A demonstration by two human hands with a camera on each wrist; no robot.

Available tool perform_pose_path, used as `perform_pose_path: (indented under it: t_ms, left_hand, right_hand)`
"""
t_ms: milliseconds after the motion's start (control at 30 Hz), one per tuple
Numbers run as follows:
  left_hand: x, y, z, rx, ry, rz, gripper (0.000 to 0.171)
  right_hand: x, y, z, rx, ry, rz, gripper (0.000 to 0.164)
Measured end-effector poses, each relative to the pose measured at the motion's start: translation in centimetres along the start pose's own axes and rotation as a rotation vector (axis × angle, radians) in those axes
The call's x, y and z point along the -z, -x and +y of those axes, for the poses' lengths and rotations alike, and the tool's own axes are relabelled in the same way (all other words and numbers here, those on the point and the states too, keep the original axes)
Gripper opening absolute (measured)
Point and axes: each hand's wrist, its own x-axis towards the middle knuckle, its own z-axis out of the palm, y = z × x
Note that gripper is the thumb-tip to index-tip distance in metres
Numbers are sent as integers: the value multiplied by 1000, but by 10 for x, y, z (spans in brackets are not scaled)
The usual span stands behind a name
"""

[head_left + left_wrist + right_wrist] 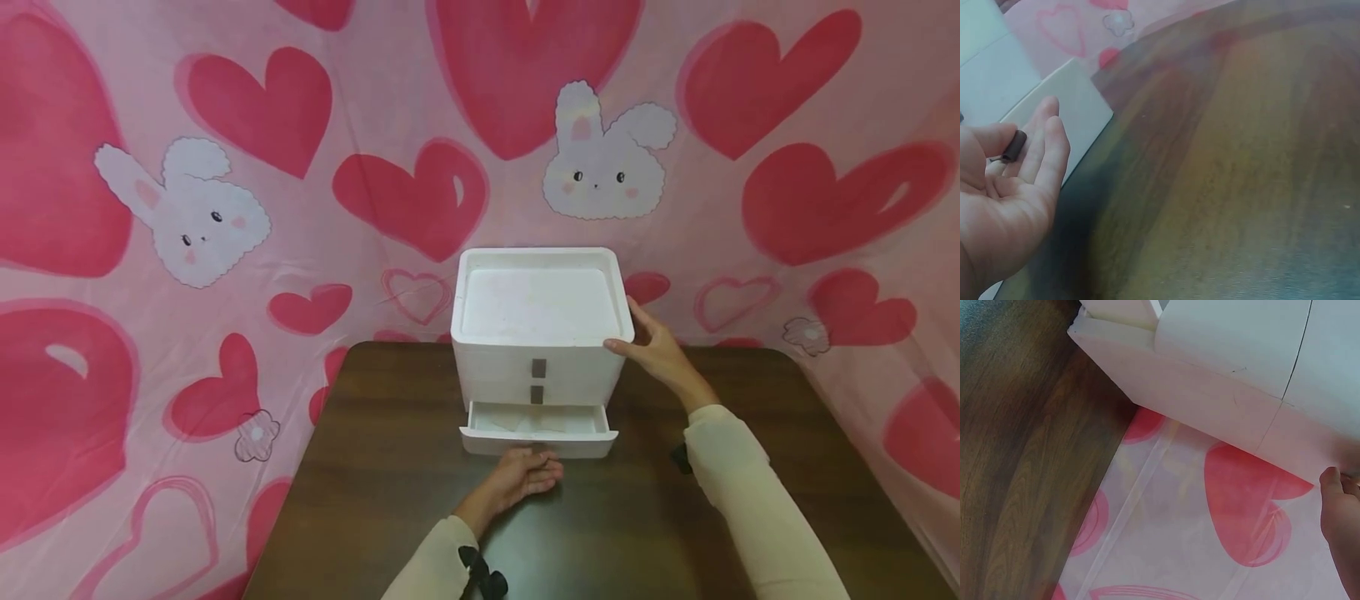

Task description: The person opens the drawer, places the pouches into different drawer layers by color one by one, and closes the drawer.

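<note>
A white desktop drawer cabinet [495, 371] stands on the table, with a shallow tray-like top. Its bottom drawer [581, 448] is pulled part way out, and a bit of its inside shows. My left hand [517, 479] is at that drawer's front, palm up. In the left wrist view, the thumb and fingers pinch the small brown pull tab [1014, 147]. My right hand [663, 354] grips the cabinet's upper right edge, thumb at the front corner and fingers along the side. The right wrist view shows those fingers only partly.
Two upper drawers with brown tabs [538, 368] are closed. The dark wooden table [390, 467] extends to both sides and toward me. A pink cloth [405, 108] with hearts and rabbits hangs close behind the cabinet.
</note>
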Motion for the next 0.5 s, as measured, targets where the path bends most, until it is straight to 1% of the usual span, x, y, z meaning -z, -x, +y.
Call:
perform_pose_path:
  t_ms: [167, 300, 500]
  left_hand:
    - [1, -9, 9, -23, 0, -2, 30]
    - [1, -14, 14, -38, 3, 13, 29]
    - [1, -20, 17, -15, -1, 31, 30]
  right_hand:
    - [1, 1, 1, 15, -10, 3, 93]
    - [0, 1, 1, 4, 3, 4, 93]
    - [1, 2, 0, -20, 46, 11, 93]
